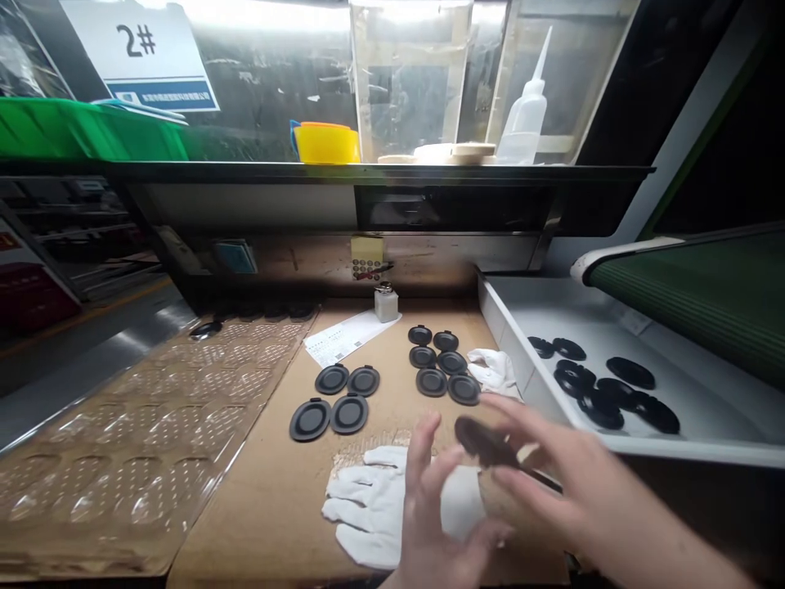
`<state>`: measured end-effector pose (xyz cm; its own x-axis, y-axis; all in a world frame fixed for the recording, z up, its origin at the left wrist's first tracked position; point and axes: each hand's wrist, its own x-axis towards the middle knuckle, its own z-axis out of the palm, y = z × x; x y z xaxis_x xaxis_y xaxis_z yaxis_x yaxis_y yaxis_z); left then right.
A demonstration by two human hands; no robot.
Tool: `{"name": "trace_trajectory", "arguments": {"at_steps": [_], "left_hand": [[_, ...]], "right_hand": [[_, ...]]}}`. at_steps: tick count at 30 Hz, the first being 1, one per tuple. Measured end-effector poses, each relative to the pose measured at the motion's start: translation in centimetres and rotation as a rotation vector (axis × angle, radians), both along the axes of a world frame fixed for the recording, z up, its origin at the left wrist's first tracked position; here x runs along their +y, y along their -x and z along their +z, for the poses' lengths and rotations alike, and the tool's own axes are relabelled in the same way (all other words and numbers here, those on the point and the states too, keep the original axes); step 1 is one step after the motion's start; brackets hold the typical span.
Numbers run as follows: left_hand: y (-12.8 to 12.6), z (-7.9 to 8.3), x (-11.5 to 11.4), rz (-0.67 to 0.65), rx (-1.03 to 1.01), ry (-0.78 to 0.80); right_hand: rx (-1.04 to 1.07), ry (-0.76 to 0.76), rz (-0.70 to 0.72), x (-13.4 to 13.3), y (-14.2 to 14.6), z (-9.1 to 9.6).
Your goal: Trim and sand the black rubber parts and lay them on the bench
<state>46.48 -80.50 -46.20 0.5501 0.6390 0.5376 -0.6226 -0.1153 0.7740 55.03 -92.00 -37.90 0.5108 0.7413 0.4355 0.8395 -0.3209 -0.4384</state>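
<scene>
My right hand (pixel 552 474) holds a dark round disc (pixel 484 442) between its fingers, low in the view above the brown worktop (pixel 270 499). My left hand (pixel 435 507) hovers just left of the disc, fingers raised and apart, holding nothing. Both hands are blurred by motion. A white glove (pixel 374 507) lies flat on the worktop under my left hand. Several black round discs (pixel 334 401) lie in a group to the left, and several more discs (pixel 445 364) lie in rows further back.
A white tray (pixel 687 442) at the right holds several black discs. A clear plastic blister tray (pixel 165 417) covers the left of the bench. A small white jar (pixel 386 303), a paper sheet (pixel 347 335) and a crumpled white cloth (pixel 494 368) lie behind. Shelf above carries a yellow tub (pixel 325 143) and squeeze bottle (pixel 524 114).
</scene>
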Motion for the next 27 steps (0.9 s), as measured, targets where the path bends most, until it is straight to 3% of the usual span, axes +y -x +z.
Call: {"name": "trace_trajectory", "arguments": {"at_steps": [3, 5, 7, 10, 13, 17, 22, 27], "left_hand": [[0.5, -0.2, -0.1, 0.121, -0.04, -0.249], [0.6, -0.4, 0.1, 0.053, 0.046, -0.187], [0.6, -0.4, 0.5, -0.097, 0.146, 0.028], [0.2, -0.2, 1.5, -0.384, 0.243, 0.472], [-0.4, -0.2, 2.4, -0.516, 0.251, 0.847], [-0.7, -0.4, 3.2, -0.591, 0.209, 1.077], [-0.8, -0.6, 3.4, -0.627, 0.196, 1.083], [-1.1, -1.1, 3.0, -0.624, 0.201, 1.0]], "right_hand": [[0.306, -0.061, 0.164, 0.1, 2.4, -3.7], [0.351, -0.07, 0.137, -0.2, 1.8, -5.3], [0.212, -0.005, -0.043, -0.6, 0.2, -6.8], [-0.081, 0.178, -0.34, -0.6, -2.4, -8.9], [-0.162, 0.295, -0.354, -0.5, -4.3, -10.4], [-0.116, 0.171, -0.302, -1.1, -5.1, -10.2], [-0.037, -0.159, -0.266, -2.1, -2.6, -8.4], [-0.087, -0.293, 0.102, 1.0, 0.3, -8.4]]}}
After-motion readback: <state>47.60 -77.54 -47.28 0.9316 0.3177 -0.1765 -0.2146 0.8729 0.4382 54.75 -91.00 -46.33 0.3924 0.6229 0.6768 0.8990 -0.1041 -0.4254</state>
